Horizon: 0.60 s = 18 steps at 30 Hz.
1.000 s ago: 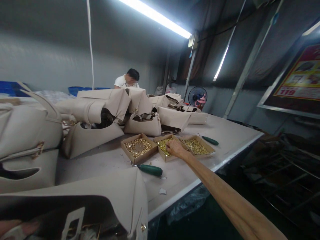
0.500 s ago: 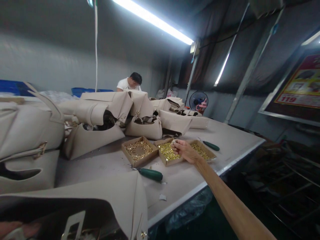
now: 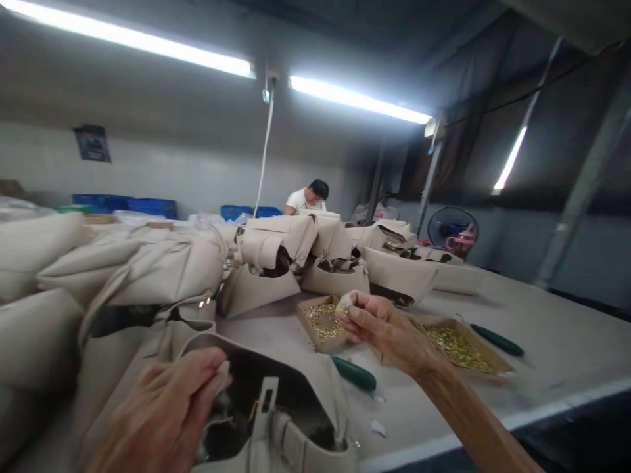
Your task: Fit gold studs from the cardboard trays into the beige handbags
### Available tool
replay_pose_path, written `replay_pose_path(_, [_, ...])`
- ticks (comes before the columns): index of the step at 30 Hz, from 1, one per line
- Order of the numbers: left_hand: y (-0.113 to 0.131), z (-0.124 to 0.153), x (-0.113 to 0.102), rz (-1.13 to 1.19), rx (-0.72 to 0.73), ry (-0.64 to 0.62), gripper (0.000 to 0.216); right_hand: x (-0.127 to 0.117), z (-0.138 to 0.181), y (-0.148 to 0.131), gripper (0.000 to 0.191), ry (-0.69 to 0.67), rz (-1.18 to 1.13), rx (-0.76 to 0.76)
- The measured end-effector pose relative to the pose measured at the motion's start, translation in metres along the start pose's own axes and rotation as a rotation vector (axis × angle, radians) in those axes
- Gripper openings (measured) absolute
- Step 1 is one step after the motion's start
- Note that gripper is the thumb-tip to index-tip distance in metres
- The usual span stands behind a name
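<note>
An open cream handbag [image 3: 315, 368] with a dark lining lies right in front of me, its strap tab sticking up at the front. My left hand [image 3: 167, 401] is closed at the left side of its opening, with white wrapping on a fingertip; its exact grip is partly hidden. Above the table, right of the bag's mouth, my right hand [image 3: 379, 325] pinches a small gold-coloured metal piece, mostly hidden by wrapped fingertips. Behind that hand stands a cardboard tray of small gold fittings [image 3: 320, 320]. A second tray of yellow-gold fittings [image 3: 458, 345] is beside my right wrist.
A green-handled tool [image 3: 353, 373] lies beside the bag, and another green-handled tool [image 3: 497, 339] is at the right. Several cream handbags [image 3: 266, 289] are piled across the table's left and back. A co-worker [image 3: 308, 197] is behind the pile. A scrap [image 3: 378, 428] lies near the table edge.
My right hand has lifted from the middle tray of fittings and come back toward the bag. My left hand has risen into fuller view. The view has swung left.
</note>
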<state>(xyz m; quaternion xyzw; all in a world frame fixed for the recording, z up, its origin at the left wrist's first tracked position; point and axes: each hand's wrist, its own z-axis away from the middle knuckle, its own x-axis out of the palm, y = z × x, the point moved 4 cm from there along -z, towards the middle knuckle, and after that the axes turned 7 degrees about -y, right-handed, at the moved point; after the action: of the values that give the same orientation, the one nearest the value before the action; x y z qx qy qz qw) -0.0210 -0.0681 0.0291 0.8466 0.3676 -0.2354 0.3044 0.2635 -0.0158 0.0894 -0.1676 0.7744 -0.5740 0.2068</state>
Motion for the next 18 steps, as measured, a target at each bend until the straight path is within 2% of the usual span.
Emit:
replay_pose_path(2, [0.006,-0.012,-0.003,-0.017,-0.112,-0.067,0.018,0.029,-0.014,-0.018,0.028,-0.031,0.241,-0.016])
replay_pose_path(3, [0.010,-0.018,-0.002,0.008,-0.154,-0.150,0.017,0.043,-0.020,-0.026,0.026,-0.045,0.368,-0.029])
replay_pose_path(5, [0.016,-0.029,-0.005,0.118,-0.254,-0.214,0.018,0.071,-0.032,-0.039,0.021,-0.080,0.574,-0.067])
replay_pose_path(9, [0.020,-0.037,-0.014,0.452,-0.341,-0.210,0.013,0.116,-0.050,-0.046,0.014,-0.150,0.736,-0.101])
replay_pose_path(13, [0.017,-0.032,-0.020,0.635,-0.334,-0.186,0.011,0.132,-0.061,-0.037,0.012,-0.165,0.790,-0.071])
replay_pose_path(18, [0.012,-0.030,-0.023,0.687,-0.340,-0.179,0.007,0.135,-0.068,-0.023,0.010,-0.185,0.816,-0.047])
